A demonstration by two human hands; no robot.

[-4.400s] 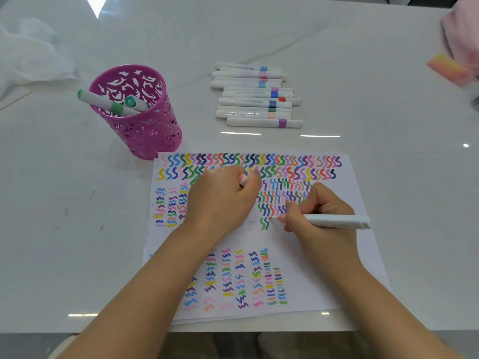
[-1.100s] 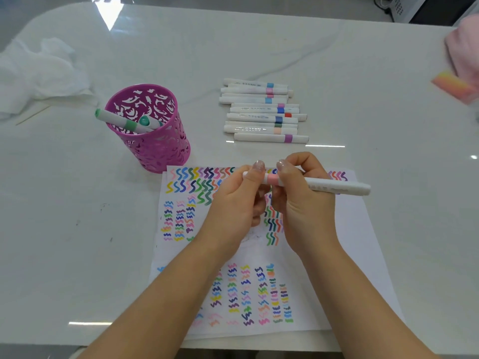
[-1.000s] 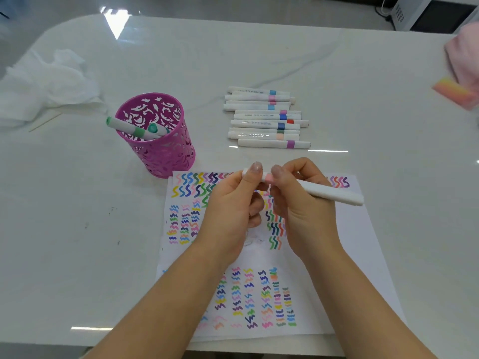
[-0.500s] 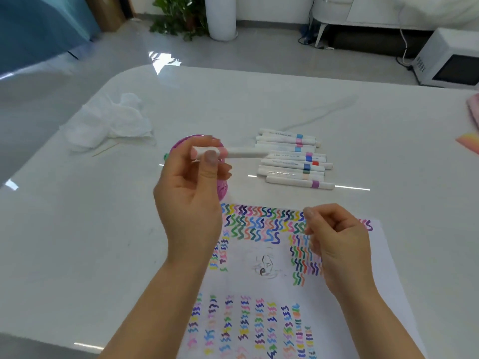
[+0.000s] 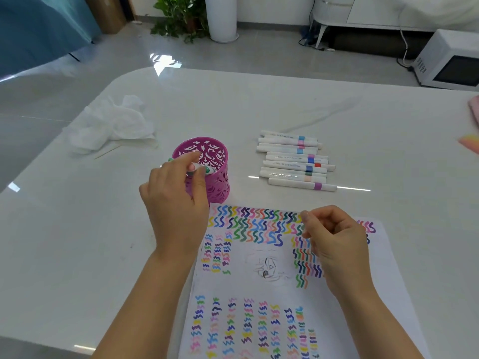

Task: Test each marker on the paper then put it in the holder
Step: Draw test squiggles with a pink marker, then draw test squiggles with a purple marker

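Observation:
A purple cut-out holder (image 5: 219, 183) stands on the white table, left of a row of several white markers (image 5: 293, 161). My left hand (image 5: 173, 203) is at the holder's near rim and pinches the pink end of a marker (image 5: 193, 167), whose body is hidden inside the holder. A green-capped marker (image 5: 207, 171) lies in there beside it. The paper (image 5: 259, 281), covered in coloured squiggles, lies in front of me. My right hand (image 5: 334, 242) hovers over the paper's right half with fingers loosely curled, holding nothing.
A crumpled white tissue (image 5: 114, 125) and a thin wooden stick (image 5: 106, 152) lie at the left back of the table. A pink-orange object (image 5: 470, 143) sits at the right edge. A white microwave (image 5: 451, 66) stands on the floor beyond.
After the squiggle, both hands capped the pink marker. My left hand carried it from above the paper to the holder and lowered it in. My right hand let go and stayed over the paper.

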